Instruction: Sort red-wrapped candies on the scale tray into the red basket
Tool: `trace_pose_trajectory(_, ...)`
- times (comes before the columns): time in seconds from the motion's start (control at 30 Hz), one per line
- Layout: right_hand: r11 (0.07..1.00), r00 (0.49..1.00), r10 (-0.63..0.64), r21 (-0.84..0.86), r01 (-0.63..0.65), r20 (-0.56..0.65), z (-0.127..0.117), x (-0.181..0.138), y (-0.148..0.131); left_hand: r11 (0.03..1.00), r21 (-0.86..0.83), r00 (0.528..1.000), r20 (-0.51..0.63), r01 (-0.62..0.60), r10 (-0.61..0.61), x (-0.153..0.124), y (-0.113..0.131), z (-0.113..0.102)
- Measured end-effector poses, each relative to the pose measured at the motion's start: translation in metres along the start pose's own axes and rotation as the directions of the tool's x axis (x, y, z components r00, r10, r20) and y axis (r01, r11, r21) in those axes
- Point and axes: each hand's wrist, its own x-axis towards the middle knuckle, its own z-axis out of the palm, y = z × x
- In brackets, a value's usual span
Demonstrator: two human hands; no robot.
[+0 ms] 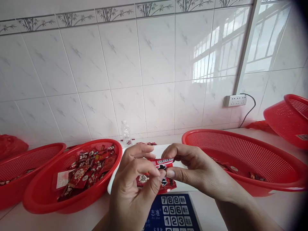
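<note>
Both my hands meet at the bottom centre over a blue scale keypad (172, 210). My left hand (134, 186) and my right hand (192, 170) pinch a small red snack packet (163, 175) between thumbs and fingers, each closed on one side of it. The packet is upright, with its white-printed top edge between my fingertips. To the left, a red perforated basket (38, 202) holds several similar red packets (89, 168).
A second red basket (14, 166) lies at the far left. A large red basket (264, 160) with a few packets sits right, another red basket (286, 118) behind it. A clear water bottle (125, 133) stands by the tiled wall. A wall socket (235, 100) has a black cable.
</note>
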Motion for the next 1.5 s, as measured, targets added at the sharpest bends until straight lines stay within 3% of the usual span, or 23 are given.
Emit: trace_pose_trajectory(1.5,1.000,1.000,-0.006,0.002,0.006,0.015,-0.0004,0.0009,0.0010,1.000,0.012,1.000,-0.001,-0.013,0.013,-0.0005,-0.0008,0.0005)
